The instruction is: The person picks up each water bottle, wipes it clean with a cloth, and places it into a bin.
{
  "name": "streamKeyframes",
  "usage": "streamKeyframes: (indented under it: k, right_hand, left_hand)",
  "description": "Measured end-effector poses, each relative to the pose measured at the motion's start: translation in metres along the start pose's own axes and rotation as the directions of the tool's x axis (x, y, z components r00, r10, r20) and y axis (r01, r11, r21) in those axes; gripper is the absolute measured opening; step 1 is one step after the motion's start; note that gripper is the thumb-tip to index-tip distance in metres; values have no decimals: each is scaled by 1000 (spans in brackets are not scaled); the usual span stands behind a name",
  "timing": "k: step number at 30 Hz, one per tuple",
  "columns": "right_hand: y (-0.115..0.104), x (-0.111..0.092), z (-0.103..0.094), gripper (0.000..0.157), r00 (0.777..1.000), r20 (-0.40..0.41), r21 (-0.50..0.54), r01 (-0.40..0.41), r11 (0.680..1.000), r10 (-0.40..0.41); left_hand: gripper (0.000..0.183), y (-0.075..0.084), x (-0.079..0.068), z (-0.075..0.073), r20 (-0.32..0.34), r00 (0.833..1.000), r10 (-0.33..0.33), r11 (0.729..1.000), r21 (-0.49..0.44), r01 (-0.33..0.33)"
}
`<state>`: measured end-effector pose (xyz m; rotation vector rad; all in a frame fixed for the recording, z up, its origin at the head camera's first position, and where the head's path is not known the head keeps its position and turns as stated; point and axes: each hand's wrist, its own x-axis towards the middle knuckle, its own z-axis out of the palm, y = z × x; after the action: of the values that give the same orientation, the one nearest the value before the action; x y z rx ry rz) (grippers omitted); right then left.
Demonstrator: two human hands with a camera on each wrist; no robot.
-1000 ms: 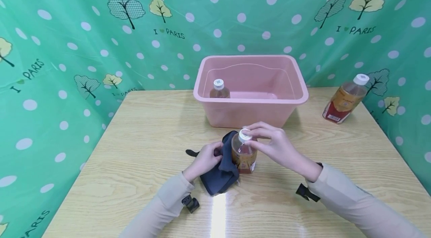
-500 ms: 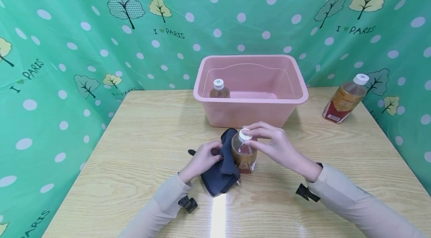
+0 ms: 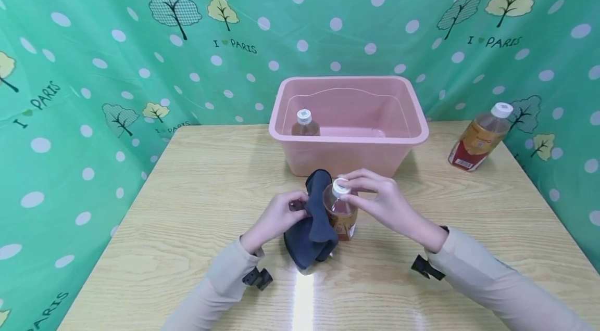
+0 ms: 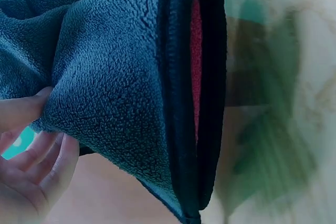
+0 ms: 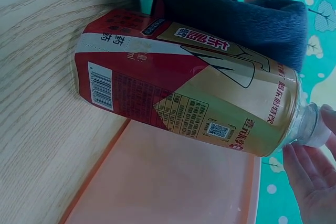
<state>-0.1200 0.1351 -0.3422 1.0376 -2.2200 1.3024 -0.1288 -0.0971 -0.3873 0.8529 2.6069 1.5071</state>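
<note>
In the head view a bottle (image 3: 344, 224) with a white cap and a red-and-gold label stands upright on the table. The thumb and fingers of my right hand (image 3: 382, 201) pinch its cap; the right wrist view shows the cap (image 5: 317, 127) between them. On the bottle's left side, my left hand (image 3: 278, 214) grips a dark blue cloth (image 3: 307, 242) that lies up against the bottle. Seen from the left wrist, the cloth (image 4: 110, 72) is fuzzy and folded, bunched between thumb and fingers, with a strip of red showing inside its dark edging.
Just behind the bottle stands a pink bin (image 3: 349, 156) with another white-capped bottle (image 3: 304, 125) inside at the left. A third, similar bottle (image 3: 478, 138) stands at the table's back right. A green patterned curtain (image 3: 262, 24) hangs behind the wooden table (image 3: 187, 195).
My left hand has shifted slightly left while the cloth's top has slid up along the bottle, toward the bin. The right hand and the bottle stay in place.
</note>
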Motion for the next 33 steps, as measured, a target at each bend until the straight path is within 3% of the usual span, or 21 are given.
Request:
streamKeyframes:
  k: [13,28,33]
  right_hand:
    - [0,1,0,27,1000,-4,-11,-1,1000,1]
    - [1,-1,1,30,1000,-1,10,-2,1000,2]
    - [1,-1,1,30,1000,-1,10,-5,1000,5]
  left_hand:
    - [16,7,2,-2,-4,999,49,997,57,-48]
    - [15,-13,1,12,-6,996,93,990,110,-92]
    - [15,-20,1,15,10,997,74,991,111,-75]
